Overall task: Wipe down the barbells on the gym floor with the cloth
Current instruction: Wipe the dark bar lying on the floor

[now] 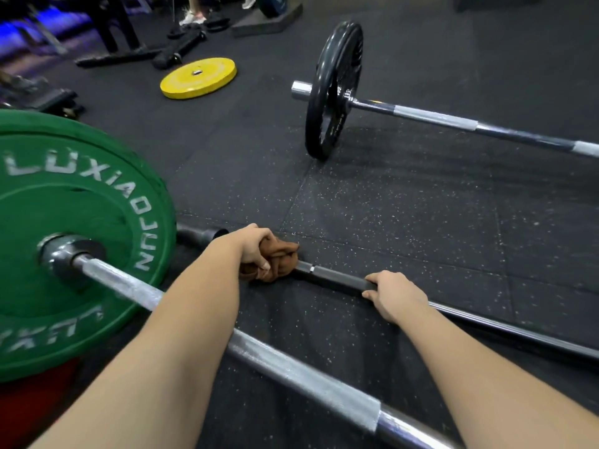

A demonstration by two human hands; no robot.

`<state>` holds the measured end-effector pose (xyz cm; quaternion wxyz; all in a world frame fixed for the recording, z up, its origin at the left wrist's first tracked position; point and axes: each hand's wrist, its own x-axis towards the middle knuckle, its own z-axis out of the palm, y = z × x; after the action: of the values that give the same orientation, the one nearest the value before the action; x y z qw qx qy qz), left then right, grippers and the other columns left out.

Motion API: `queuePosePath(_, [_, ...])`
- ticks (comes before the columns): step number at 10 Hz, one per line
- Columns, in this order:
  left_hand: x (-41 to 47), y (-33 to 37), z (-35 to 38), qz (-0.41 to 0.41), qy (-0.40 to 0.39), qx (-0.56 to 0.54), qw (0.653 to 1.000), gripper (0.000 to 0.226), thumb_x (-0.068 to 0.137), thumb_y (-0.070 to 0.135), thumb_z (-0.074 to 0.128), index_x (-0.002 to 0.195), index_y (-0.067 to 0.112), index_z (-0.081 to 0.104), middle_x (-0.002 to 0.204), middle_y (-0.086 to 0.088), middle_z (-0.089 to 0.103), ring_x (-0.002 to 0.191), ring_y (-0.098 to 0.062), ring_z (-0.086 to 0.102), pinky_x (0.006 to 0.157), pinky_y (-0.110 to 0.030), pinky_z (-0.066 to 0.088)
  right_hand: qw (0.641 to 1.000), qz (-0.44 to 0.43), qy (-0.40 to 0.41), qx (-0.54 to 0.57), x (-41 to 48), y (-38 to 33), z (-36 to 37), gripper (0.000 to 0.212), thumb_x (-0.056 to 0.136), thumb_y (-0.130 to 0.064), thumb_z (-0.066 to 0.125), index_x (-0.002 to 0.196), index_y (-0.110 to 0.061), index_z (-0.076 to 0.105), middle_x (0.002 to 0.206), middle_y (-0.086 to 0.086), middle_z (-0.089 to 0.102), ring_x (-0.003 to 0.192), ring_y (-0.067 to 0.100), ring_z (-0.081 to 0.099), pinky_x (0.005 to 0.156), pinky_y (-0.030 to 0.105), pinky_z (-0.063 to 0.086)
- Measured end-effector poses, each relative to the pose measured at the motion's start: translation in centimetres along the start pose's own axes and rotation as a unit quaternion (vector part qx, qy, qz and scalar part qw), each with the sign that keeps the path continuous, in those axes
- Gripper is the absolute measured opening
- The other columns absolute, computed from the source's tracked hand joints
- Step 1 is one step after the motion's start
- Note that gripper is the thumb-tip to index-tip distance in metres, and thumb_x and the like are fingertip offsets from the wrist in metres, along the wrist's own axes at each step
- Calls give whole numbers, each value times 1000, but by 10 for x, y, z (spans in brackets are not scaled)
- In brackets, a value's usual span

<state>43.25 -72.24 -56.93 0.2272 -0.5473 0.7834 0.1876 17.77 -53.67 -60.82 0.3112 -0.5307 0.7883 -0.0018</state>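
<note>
Speckled black rubber floor [405, 205]: left hand [256, 247] clutches crumpled brown cloth [282, 257] on thin black metal bar [337, 278]; right hand [395, 296] grips it nearby.

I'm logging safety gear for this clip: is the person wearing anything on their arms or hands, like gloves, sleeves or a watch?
No. The left hand and right hand are bare, without gloves or rings, and both forearms are uncovered to the frame's edge: no sleeve, watch or wristband shows.

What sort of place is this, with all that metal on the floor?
Most likely a gym's free-weights area: speckled rubber floor, a barbell carrying a green bumper plate, another with a black plate, and a loose yellow plate.
</note>
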Motion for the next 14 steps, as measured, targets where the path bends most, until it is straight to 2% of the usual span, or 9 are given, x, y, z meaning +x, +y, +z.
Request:
queuePosePath(1, [-8,7,-4,-42,9,-32,999,66,80,23,87,136,18,54,130,-9,46,119,-28,56,97,-33,47,1000,3,-1,0,1,-1,1,37,105,-37,54,142,-34,55,131,1,63,120,27,59,81,34,46])
queuePosePath(2, [-13,14,4,-68,20,-205,976,46,105,5,52,148,-9,38,96,-3,50,60,-2,63,54,-12,46,1000,12,-2,3,-1,-1,0,39,105,-37,54,144,-36,53,133,1,62,121,27,59,81,33,45])
queuePosePath(3, [71,-60,34,-97,74,-241,963,61,79,37,71,134,18,55,99,-17,65,60,-24,68,59,-35,62,1000,11,-5,2,-4,-2,-1,36,105,-34,54,141,-36,55,128,0,64,117,25,61,77,31,43])
queuePosePath(5, [-19,-14,-6,-95,26,-256,962,24,94,4,69,115,16,63,96,2,65,84,-13,63,72,-24,47,1000,-2,-10,-8,-4,-1,-3,35,106,-33,51,141,-36,54,129,0,63,117,25,60,78,31,44])
queuePosePath(7, [-10,-7,-7,-40,-33,-209,976,46,81,8,85,121,21,64,109,5,67,109,-22,64,92,-30,52,1000,-1,-12,0,0,2,-2,32,106,-34,50,138,-37,56,128,0,64,117,26,60,83,35,49])
queuePosePath(9, [-1,-15,3,-66,141,-198,968,28,109,-1,31,114,5,58,71,1,62,57,-6,65,35,-11,39,1000,-4,-17,-8,0,1,-2,30,107,-32,49,136,-33,59,125,0,64,114,25,61,81,34,49])
queuePosePath(10, [2,-18,-1,-59,100,-182,976,32,111,4,29,126,4,57,94,-2,68,37,2,57,35,-12,39,1000,2,-21,-5,-2,-1,-5,36,107,-33,49,143,-36,53,131,1,61,119,25,59,85,35,49])
queuePosePath(12, [-9,12,-6,-54,53,-162,984,59,78,22,86,131,20,60,128,1,64,114,-21,61,89,-28,49,1000,-4,-21,-7,-1,0,-4,36,107,-33,49,143,-35,54,131,2,61,119,27,59,84,34,47])
queuePosePath(14, [-5,25,1,-32,51,-166,984,51,77,19,83,124,20,61,123,-2,65,113,-23,60,84,-27,45,1000,-2,-21,-11,1,1,-2,37,108,-33,48,144,-35,52,131,2,62,118,27,59,80,33,47])
